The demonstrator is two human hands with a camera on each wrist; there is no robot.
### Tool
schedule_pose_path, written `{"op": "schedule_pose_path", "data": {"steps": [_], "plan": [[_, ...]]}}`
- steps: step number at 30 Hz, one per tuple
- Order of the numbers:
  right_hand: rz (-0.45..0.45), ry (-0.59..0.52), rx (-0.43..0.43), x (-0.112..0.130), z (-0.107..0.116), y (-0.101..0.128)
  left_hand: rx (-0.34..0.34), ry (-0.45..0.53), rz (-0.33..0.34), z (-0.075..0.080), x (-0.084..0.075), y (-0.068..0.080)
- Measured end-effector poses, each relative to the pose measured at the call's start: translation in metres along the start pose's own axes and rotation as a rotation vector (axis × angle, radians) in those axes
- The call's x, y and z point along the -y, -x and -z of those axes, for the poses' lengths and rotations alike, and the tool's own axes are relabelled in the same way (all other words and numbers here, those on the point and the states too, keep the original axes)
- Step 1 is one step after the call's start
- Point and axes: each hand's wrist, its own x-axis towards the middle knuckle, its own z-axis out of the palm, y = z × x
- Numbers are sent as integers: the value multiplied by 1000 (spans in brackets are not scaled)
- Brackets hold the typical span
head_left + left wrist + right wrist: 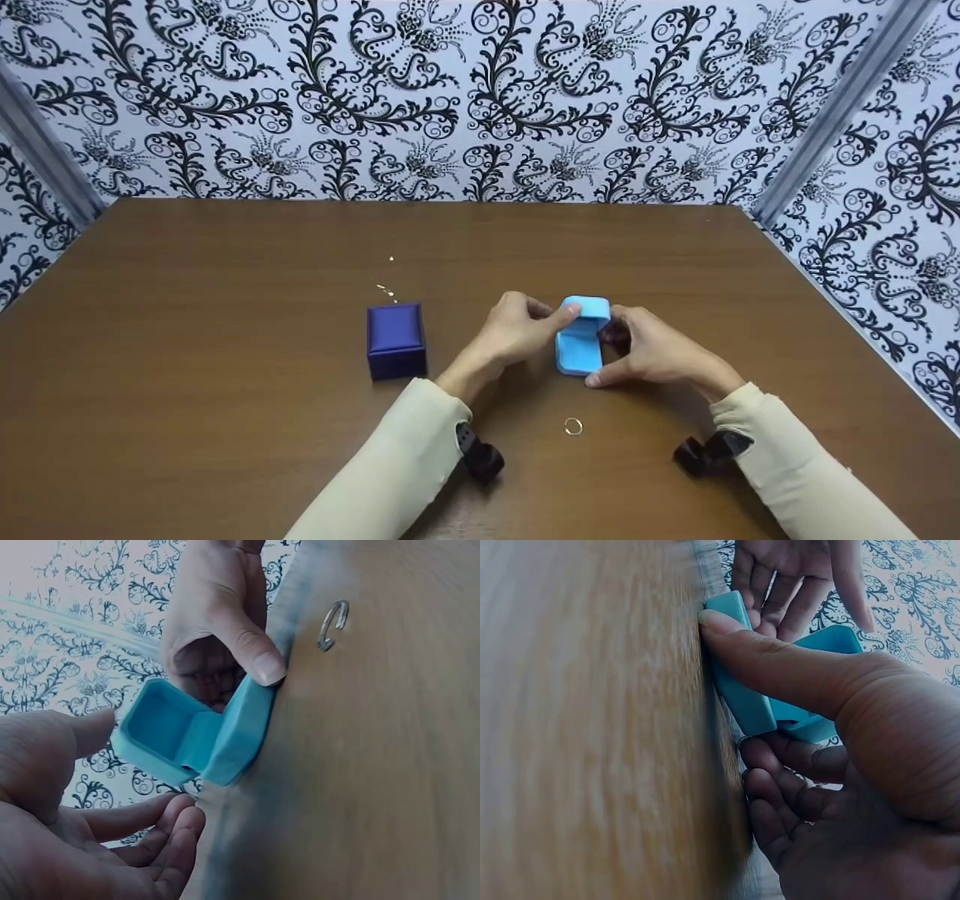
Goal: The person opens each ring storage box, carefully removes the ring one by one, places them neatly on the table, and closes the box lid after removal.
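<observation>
A light blue ring box (579, 352) stands on the table with its lid (154, 727) raised and no ring visible inside. My right hand (660, 352) holds its base (742, 690) at the right side, thumb at the front and fingers behind. My left hand (517, 330) is at the lid's left. Its thumb is at the lid's edge, while the other fingers (176, 829) lie loosely bent behind, not visibly gripping. A thin ring (574, 427) lies on the table nearer the front, also visible beside the box in the left wrist view.
A dark blue box (396, 341), closed, stands left of the left hand. Small shiny gold bits (386, 291), perhaps a fine chain, lie behind it. The brown wooden table (225, 300) meets patterned walls (480, 97) at the back and sides.
</observation>
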Motion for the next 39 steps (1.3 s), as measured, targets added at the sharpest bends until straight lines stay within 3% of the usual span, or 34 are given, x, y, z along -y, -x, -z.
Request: {"op": "schedule_pose_path", "data": {"steps": [7,17,31,39], "plan": [[-12,46,-5,1,0,0,35,81,58,-5,3,-1],[2,50,3,3,0,1,54,116,66,-8,6,-2],[17,46,6,4,2,0,122,155,-55,-8,10,-5],[14,93,-20,3,1,2,155,91,-80,-6,7,-3]]}}
